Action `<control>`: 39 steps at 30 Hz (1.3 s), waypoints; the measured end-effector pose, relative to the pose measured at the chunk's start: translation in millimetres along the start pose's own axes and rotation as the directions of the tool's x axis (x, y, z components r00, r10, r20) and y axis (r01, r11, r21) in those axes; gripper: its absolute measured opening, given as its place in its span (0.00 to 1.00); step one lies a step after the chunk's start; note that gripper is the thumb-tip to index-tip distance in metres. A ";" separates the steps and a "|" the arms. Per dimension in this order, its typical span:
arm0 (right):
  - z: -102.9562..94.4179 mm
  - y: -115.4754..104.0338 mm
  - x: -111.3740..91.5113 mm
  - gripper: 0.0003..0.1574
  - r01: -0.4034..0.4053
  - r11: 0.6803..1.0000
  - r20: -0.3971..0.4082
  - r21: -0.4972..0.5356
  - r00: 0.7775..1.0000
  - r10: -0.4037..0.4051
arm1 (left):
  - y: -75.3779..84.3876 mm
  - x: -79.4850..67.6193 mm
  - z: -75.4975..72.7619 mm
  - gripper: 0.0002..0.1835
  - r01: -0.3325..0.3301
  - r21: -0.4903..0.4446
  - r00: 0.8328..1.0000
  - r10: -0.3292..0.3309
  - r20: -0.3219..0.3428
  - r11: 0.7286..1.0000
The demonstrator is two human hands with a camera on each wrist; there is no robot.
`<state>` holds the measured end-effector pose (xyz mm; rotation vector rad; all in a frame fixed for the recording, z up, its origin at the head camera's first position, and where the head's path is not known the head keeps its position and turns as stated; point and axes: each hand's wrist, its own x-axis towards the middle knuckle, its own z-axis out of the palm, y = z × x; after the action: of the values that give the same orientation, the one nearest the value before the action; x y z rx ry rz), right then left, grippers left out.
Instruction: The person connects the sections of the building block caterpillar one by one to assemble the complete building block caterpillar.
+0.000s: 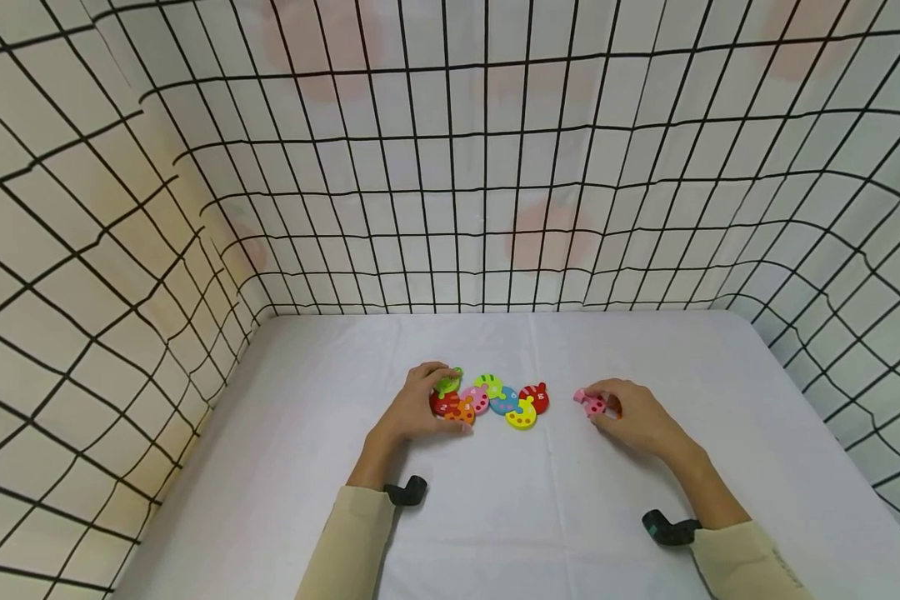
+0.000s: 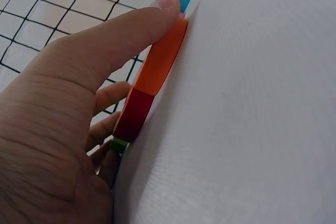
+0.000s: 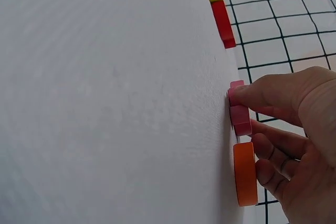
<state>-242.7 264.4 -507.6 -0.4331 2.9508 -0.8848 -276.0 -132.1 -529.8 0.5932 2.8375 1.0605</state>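
A winding row of colourful wooden puzzle pieces, spotted or striped and some numbered, lies on the white table. My left hand (image 1: pixel 412 408) curls round the row's left end, thumb against the orange piece (image 2: pixel 161 61) and fingers about the red piece (image 2: pixel 135 114) and green piece (image 1: pixel 448 384). Farther right in the row come blue (image 1: pixel 503 402), yellow (image 1: pixel 521 416) and red striped (image 1: pixel 534 398) pieces. Apart from the row, my right hand (image 1: pixel 640 414) pinches a pink spotted piece (image 1: pixel 594 406) at the tabletop. Another orange piece (image 3: pixel 245 174) stands beside its lower fingers.
White cloth covers the table (image 1: pixel 487 517). Black wire grid panels (image 1: pixel 450 167) backed with pale cloth rise at the back and both sides. A black wrist camera sits on each forearm, left (image 1: pixel 408 492) and right (image 1: pixel 669 528).
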 end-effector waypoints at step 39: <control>8.9 -40.6 37.9 0.28 0.028 0.994 0.019 0.103 0.999 -0.030 | 1.1 0.6 0.3 0.53 0.029 0.025 0.999 -0.030 0.027 0.999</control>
<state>-267.9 216.8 -491.1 -0.4776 2.8710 -1.0235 -276.2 -130.9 -529.3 0.5617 2.8311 1.0064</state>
